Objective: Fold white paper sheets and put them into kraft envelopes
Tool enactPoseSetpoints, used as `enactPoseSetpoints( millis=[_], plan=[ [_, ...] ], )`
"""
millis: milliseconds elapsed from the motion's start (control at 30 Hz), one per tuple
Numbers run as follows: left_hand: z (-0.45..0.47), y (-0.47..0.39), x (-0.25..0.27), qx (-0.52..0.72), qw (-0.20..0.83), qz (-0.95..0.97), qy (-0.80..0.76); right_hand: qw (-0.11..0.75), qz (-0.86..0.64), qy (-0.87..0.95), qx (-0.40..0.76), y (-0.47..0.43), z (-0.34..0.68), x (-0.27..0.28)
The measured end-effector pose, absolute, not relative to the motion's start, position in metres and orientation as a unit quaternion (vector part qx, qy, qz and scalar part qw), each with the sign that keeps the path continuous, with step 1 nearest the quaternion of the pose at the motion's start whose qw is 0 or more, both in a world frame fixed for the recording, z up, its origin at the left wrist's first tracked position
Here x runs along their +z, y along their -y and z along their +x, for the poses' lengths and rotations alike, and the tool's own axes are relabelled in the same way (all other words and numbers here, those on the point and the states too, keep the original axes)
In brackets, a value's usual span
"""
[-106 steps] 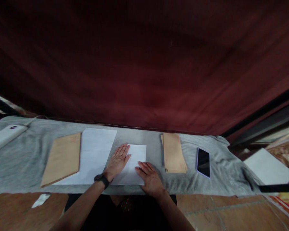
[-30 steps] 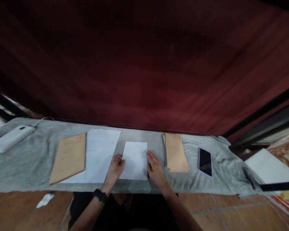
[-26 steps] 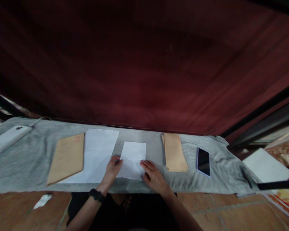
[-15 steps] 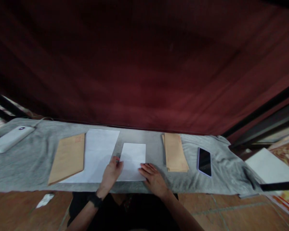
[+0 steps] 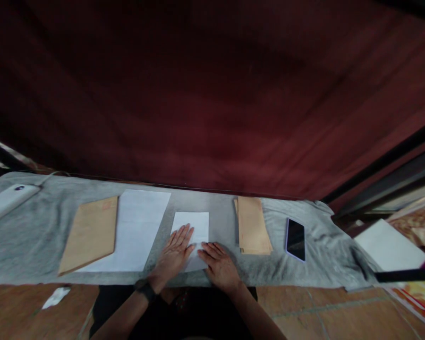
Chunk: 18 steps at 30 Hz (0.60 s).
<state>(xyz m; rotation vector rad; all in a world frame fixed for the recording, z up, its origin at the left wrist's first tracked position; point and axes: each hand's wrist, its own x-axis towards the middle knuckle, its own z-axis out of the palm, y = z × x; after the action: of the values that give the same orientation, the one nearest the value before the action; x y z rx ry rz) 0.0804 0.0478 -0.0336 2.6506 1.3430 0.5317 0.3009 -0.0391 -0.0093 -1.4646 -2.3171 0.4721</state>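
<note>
A small white sheet of paper, with a faint crease across it, lies on the grey cloth in front of me. My left hand rests flat on its left part, fingers spread and pointing away from me. At its lower right edge, my right hand lies with its fingers stretched over the paper. To the left are larger white sheets, partly covered by a stack of brown envelopes. Right of my hands is a smaller pile of narrow brown envelopes.
A phone lies on the grey cloth at the right. A white device with a cable is at the far left. Beyond the surface hangs a dark red curtain. A scrap of white paper lies on the tiled floor.
My left hand has gone from closed fingers at the paper's left edge to lying flat on the paper. My right hand stays at the lower right edge. The view has shifted slightly.
</note>
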Motion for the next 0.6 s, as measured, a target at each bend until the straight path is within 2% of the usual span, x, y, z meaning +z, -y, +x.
enactPoseSetpoints(
  millis=[167, 300, 600],
  plan=[
    [0.008, -0.028, -0.022, 0.163, 0.102, 0.885, -0.423, 0.202, -0.514, 0.818, 0.159, 0.038, 0.302, -0.01],
    [-0.01, -0.011, -0.012, 0.142, 0.151, 0.905, -0.371, 0.228, -0.516, 0.807, 0.174, 0.04, 0.304, -0.01],
    [0.006, -0.03, -0.017, 0.286, 0.244, 0.81, -0.45, 0.288, -0.531, 0.775, 0.183, 0.042, 0.305, -0.009]
  ],
)
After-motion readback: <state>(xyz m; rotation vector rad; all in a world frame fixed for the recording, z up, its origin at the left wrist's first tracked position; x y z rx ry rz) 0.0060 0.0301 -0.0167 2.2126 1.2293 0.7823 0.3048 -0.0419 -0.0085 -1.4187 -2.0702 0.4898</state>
